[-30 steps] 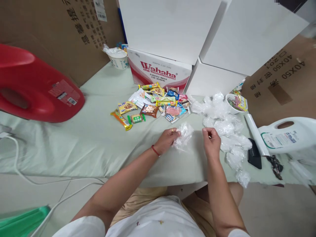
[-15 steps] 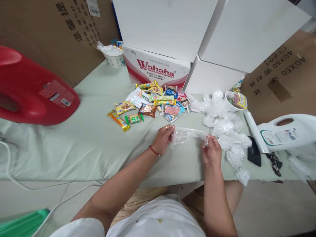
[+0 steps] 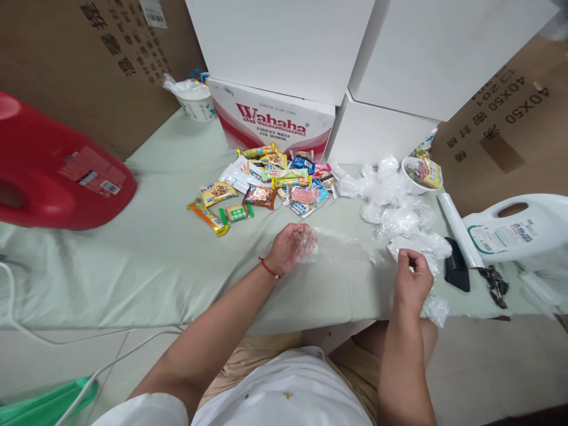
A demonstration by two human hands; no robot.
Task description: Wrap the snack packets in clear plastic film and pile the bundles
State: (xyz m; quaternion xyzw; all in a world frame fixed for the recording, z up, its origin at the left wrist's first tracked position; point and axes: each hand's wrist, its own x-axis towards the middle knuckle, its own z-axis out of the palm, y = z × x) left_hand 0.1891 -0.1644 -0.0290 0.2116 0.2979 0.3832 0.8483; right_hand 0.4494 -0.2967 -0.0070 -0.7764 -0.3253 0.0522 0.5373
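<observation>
A thin clear plastic film point(image 3: 339, 245) stretches sideways above the green cloth, blurred at its right end. My left hand point(image 3: 288, 247) is closed on its left end, where the film bunches at the fingers. Farther right, my right hand point(image 3: 413, 281) has its thumb and fingers pinched together, in front of crumpled clear plastic clumps point(image 3: 399, 222). Whether a thin edge of film is in that pinch I cannot make out. Beyond my hands lies a pile of wrapped snacks point(image 3: 261, 195), apart from both of them.
White boxes point(image 3: 284, 47) and a Wahaha carton point(image 3: 275, 124) stand behind the snacks. A red jug point(image 3: 57, 171) is at left. On the right are a paper bowl point(image 3: 412, 180), a white roll point(image 3: 459, 231), a black phone-like object point(image 3: 456, 269), keys point(image 3: 493, 287) and a white jug point(image 3: 523, 228).
My right hand has moved right and slightly down, away from the left. The film between them has spread out longer and lower. My left hand has turned a little, still holding it.
</observation>
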